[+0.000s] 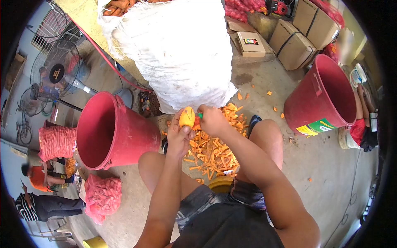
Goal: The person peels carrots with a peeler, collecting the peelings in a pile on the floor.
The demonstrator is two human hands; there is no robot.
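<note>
In front of the white sack (182, 49), my left hand (180, 134) holds an orange vegetable piece (187, 117) upright between thumb and fingers. My right hand (212, 120) is closed on a green-handled tool (200, 115) just right of that piece; the tool's blade cannot be made out. Something red-orange shows between the two hands. Below them, a heap of orange peelings and pieces (213, 151) lies on the floor between my legs. The rim of a yellow container (221, 184) shows under the heap's near edge.
Red bins stand at left (115, 132) and right (320, 95). Cardboard boxes (291, 43) are at the back right. Pink mesh sacks (103, 196), a fan (56, 72) and people (39, 177) are at left; another person (364, 120) is at far right.
</note>
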